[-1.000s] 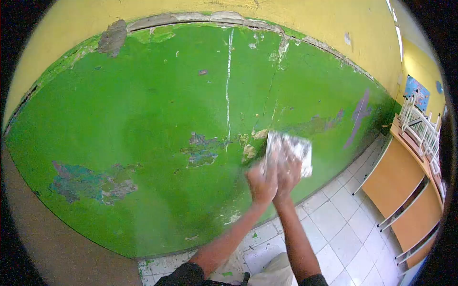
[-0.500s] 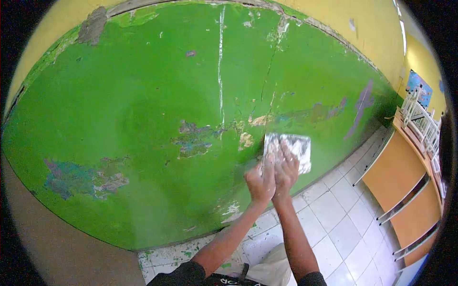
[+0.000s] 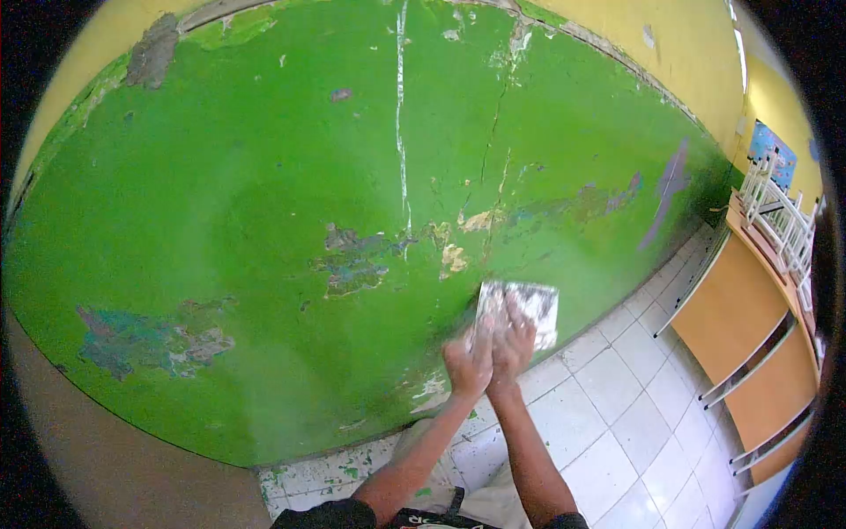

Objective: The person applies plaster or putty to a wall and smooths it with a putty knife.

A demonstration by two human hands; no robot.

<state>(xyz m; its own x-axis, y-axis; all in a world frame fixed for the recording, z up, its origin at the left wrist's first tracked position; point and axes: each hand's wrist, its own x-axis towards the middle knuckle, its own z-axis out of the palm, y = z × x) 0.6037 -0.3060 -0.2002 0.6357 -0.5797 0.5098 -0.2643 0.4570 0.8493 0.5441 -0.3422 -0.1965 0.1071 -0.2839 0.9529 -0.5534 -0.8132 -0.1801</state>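
Green wall [image 3: 264, 176] fills the view, with a yellow band [image 3: 617, 44] above it. The paint is flaking: bare patches sit mid-wall [image 3: 352, 260] and low left [image 3: 145, 339], and a white streak [image 3: 401, 115] and a crack [image 3: 493, 132] run down from the top. White tile floor [image 3: 617, 414] below is littered with green chips [image 3: 352, 472] along the wall base. Orange desks [image 3: 749, 344] line the right side, with white chair frames [image 3: 780, 225] stacked on top.

You have a worn sheet [image 3: 520, 309], whitish-grey, flat against the wall low down, just right of the tan bare spot [image 3: 454, 258] and near the floor line. It looks like abrasive paper, but it is too blurred to be sure.

Your left hand [image 3: 467, 361] and right hand [image 3: 509, 346] are side by side and touching, fingers up over the sheet's lower half, palms pushing it into the paint. Neither pinches nor wraps it; it stays put by pressure alone. The grip detail at the fingertips is blurred, so I can't tell whether any edge is curled under.

Both arms [image 3: 520, 450] reach out nearly straight from below. My read is that doubling the hands puts more load on one small patch, and keeping the sheet flat spreads contact instead of digging in a corner.
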